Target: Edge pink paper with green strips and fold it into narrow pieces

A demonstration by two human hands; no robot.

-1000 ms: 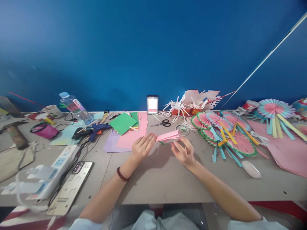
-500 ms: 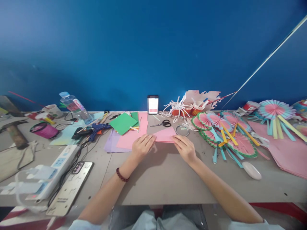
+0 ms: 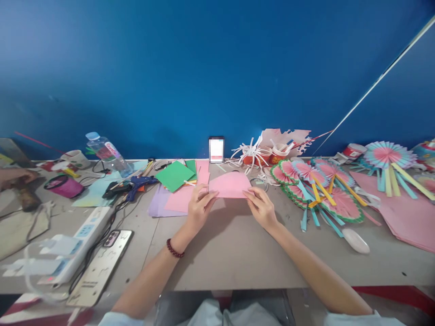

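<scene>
A pink paper sheet (image 3: 230,184) is lifted off the grey table (image 3: 231,253) and stands tilted toward me. My left hand (image 3: 200,207) pinches its lower left edge. My right hand (image 3: 261,207) pinches its lower right edge. Both sets of fingers are closed on the paper. A bead bracelet sits on my left wrist. Behind the sheet lie flat pink, purple and green papers (image 3: 175,175).
Finished paper fans (image 3: 319,185) with coloured strips fill the right side. A phone (image 3: 216,149) leans on the blue wall. A water bottle (image 3: 107,153), glue gun (image 3: 131,184), power strip (image 3: 83,235) and second phone (image 3: 102,265) lie left. Another person's hand (image 3: 13,176) shows at far left.
The pink sheet went from a folded shape held up, to flat on the table, to now raised and tilted upright between both hands. Another person's hand appeared at far left.
</scene>
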